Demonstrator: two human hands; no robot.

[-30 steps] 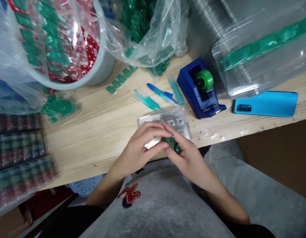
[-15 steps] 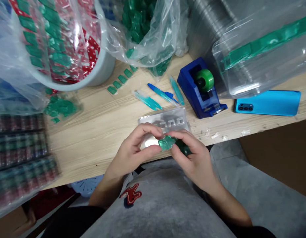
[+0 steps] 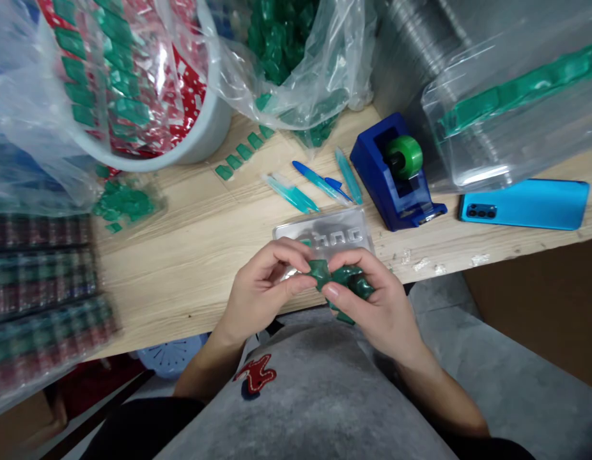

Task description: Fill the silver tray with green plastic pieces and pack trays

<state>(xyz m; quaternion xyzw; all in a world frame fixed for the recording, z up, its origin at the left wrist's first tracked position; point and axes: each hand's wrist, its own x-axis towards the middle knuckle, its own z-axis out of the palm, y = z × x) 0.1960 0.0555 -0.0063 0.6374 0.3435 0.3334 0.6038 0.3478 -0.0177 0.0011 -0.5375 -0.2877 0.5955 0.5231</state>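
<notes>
Close to my body, both hands meet over the table's near edge. Between thumb and fingertips, my left hand (image 3: 270, 281) pinches one end of a shiny green translucent strip (image 3: 319, 273), which looks like small plastic-wrapped pieces. My right hand (image 3: 380, 297) grips the same strip with thumb and forefinger. More dark green pieces (image 3: 360, 285) bunch in its palm and hang below the thumb; whether all are joined I cannot tell. Just beyond my fingers lies a clear moulded plastic tray (image 3: 341, 230), partly covered by my left hand. A green bit shows in it beside my left fingers.
Behind the tray lie several pens (image 3: 319, 182) and a blue tape dispenser (image 3: 389, 176). A blue phone (image 3: 530, 204) rests at the right, near a clear box (image 3: 497, 144). A white bucket (image 3: 181, 153), a plastic bag (image 3: 319, 96) and stacked packs (image 3: 41, 281) stand around.
The green strip has turned between my fingertips, and more dark green pieces now show in and below my right hand. The whole view has shifted slightly.
</notes>
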